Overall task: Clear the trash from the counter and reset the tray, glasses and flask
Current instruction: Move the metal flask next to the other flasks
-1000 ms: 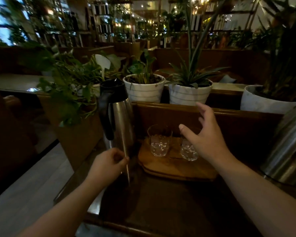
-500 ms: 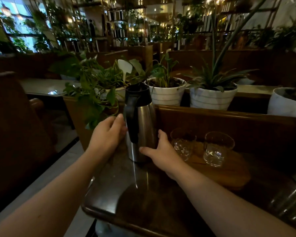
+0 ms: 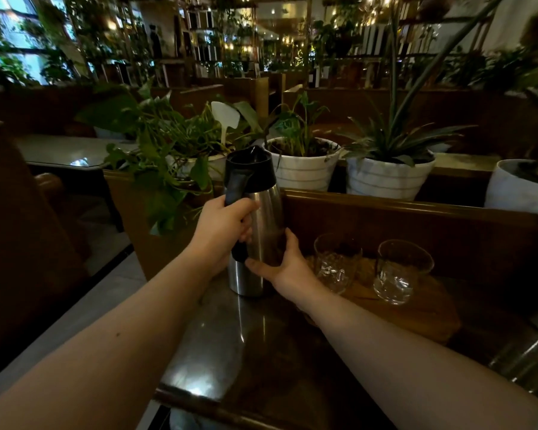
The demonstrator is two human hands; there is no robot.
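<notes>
White striped plant pots (image 3: 302, 169) crowd the ledge behind the steel flask (image 3: 255, 243), at frame centre on the dark counter (image 3: 218, 346) — just left of the wooden tray (image 3: 416, 315) and its two glasses (image 3: 336, 262). Half a second ago the left hand (image 3: 221, 231) lay open beside the flask; now its fingers wrap the black handle, while the right hand (image 3: 283, 262) cups the body low down.

No text or label is legible anywhere (dim, blurred).
</notes>
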